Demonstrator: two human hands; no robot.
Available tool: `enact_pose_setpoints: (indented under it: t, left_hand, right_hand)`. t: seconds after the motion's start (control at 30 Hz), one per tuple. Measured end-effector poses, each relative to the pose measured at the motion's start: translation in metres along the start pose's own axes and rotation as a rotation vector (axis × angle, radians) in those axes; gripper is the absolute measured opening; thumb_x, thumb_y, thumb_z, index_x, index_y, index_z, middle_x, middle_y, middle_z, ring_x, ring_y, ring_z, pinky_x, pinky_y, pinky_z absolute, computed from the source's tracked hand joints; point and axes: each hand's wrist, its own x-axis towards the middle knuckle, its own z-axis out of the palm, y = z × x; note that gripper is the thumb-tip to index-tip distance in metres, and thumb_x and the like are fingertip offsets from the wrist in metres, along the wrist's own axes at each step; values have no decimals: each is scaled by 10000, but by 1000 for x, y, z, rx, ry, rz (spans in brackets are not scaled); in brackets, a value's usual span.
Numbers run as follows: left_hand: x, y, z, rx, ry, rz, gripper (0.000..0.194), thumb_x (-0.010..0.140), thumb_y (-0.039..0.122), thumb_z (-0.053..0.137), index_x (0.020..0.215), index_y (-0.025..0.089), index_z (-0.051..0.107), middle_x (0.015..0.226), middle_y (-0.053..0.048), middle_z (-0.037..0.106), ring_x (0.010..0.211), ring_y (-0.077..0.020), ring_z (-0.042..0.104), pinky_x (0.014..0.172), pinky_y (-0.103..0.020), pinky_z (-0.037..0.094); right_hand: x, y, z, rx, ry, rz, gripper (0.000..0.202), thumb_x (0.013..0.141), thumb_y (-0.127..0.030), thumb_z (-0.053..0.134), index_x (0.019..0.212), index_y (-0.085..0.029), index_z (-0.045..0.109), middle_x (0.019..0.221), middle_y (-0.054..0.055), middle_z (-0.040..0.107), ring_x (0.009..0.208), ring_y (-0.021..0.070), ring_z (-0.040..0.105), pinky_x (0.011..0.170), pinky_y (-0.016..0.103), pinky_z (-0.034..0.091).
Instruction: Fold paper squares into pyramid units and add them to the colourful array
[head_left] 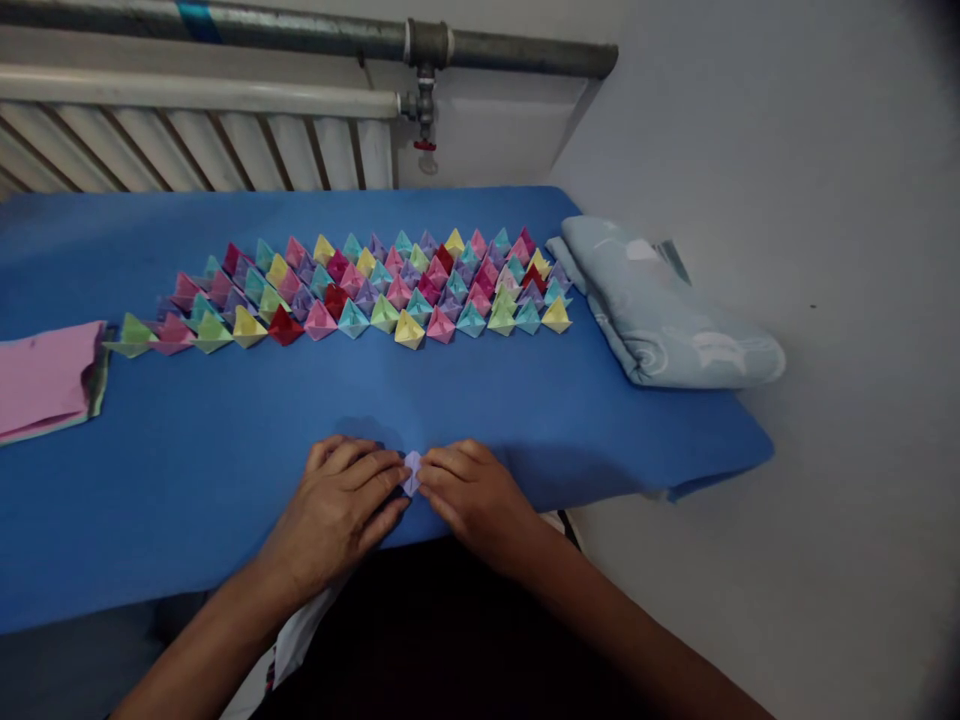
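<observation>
Across the blue cloth-covered desk [480,390], rows of multicoloured folded-paper boats [367,296] stood at twelve o'clock, apparently finished. At nine lay a pink-topped rectangular paper stack [49,383] (green showed beneath), seemingly unworked. At six, the bare left hand [341,500] and bare right hand [472,500] pinched opposite edges of a small lilac folded-paper piece [412,470], each grip holding by the fingertips; the piece seemed only partly folded.
</observation>
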Motion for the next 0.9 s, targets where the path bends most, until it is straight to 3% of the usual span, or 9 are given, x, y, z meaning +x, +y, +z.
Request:
enact_pose_setpoints:
  t: [0.37,0.53,0.7,0.9]
  left_hand:
    - [2,2,8,-2,103,-15,150,937,195,514,998,191,651,996,-36,724,903,-195,634,910,-414,360]
    - [2,0,9,-49,85,-56,171,943,200,495,998,211,656,995,-25,716,939,-201,617,899,-408,364]
    - [1,2,11,-81,80,-171,210,955,305,478,968,240,677,953,-31,689,918,-217,592,804,-389,384]
    - [5,8,9,-111,33,-320,237,953,343,473,870,234,667,816,-11,662,800,-190,570,764,-381,368]
  right_hand:
    - [0,-5,3,-96,71,45,157,960,-192,499,971,-149,650,946,76,675,866,192,555,830,334,454]
    - [1,-6,4,-86,80,96,152,956,-175,493,914,-147,636,937,79,663,854,194,557,808,346,469]
    - [5,-9,4,-45,156,148,131,944,-168,504,901,-135,623,965,103,657,878,202,564,807,352,486]
    - [10,-10,3,-15,146,236,147,949,-198,503,854,-160,609,969,102,661,896,217,569,823,371,490]
